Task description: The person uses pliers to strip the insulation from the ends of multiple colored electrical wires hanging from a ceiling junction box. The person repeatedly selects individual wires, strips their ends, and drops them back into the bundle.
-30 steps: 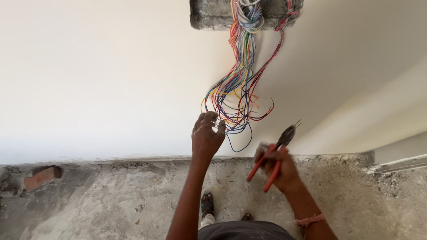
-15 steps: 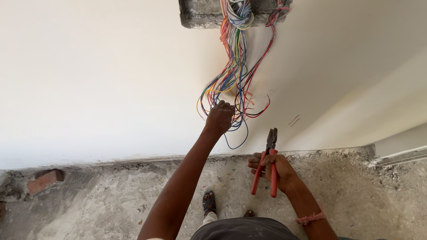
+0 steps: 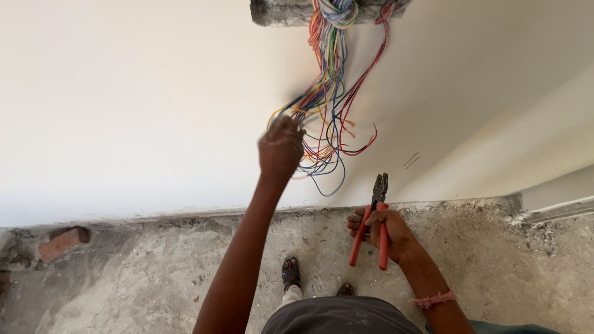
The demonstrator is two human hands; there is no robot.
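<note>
At lower left a brick (image 3: 60,242) lies in the concrete floor (image 3: 154,278). Mid-frame, the left hand (image 3: 281,148) pinches the coloured wires (image 3: 328,117) hanging from the wall box (image 3: 278,11). Lower right, the right hand (image 3: 387,235) is clenched around red-handled pliers (image 3: 373,222).

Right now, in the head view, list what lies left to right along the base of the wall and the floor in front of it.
Red brick set in the rough floor edge → left hand raised at the hanging coloured wires → right hand gripping red-handled pliers → pale strip at the far right corner.
</note>
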